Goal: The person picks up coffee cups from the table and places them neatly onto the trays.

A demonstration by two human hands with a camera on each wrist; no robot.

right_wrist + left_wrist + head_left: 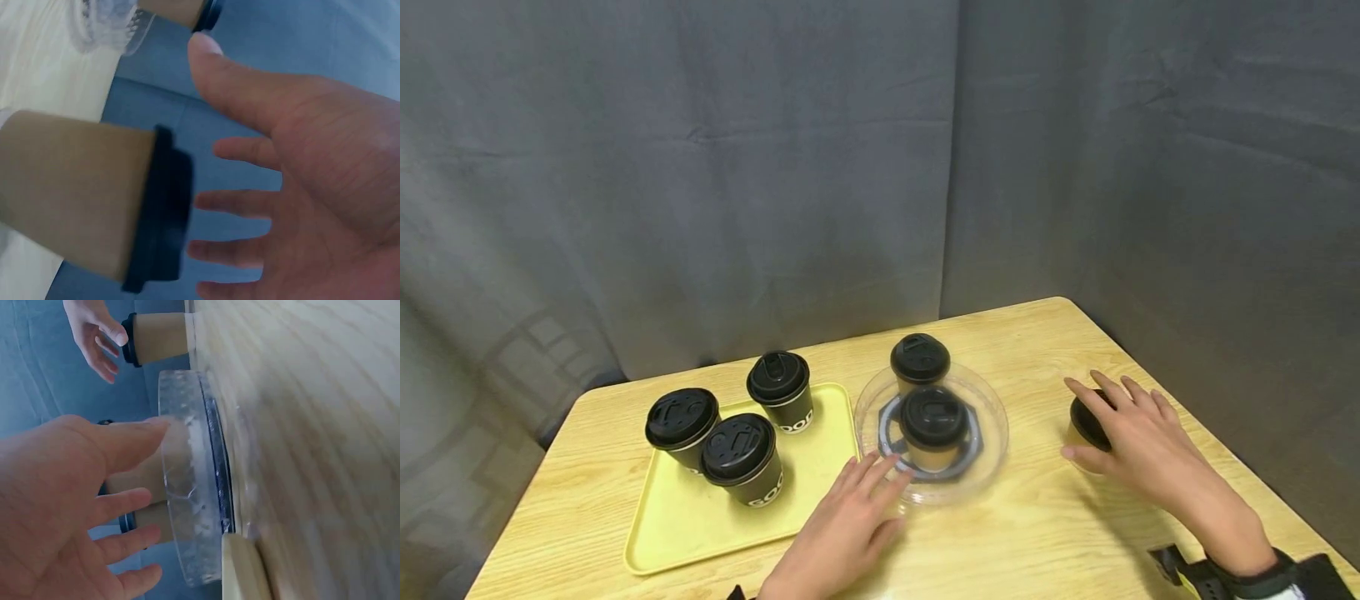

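At the right of the head view, the right hand (1138,446) hangs spread wide over a tan paper cup with a black lid (1086,425), fingers straight, holding nothing; the wrist view shows a gap between palm and lid. The cup stands upright on the light wooden table (1045,533), long axis vertical, lid up. At lower centre, the left hand (842,533) lies relaxed, fingertips touching the rim of a clear round plastic tray (988,417) bearing two more tan lidded cups (932,429). Left of it, a yellow tray (685,517) carries three black lidded cups (741,458)

brown cup (1084,427) | black lid | upright | table's right side
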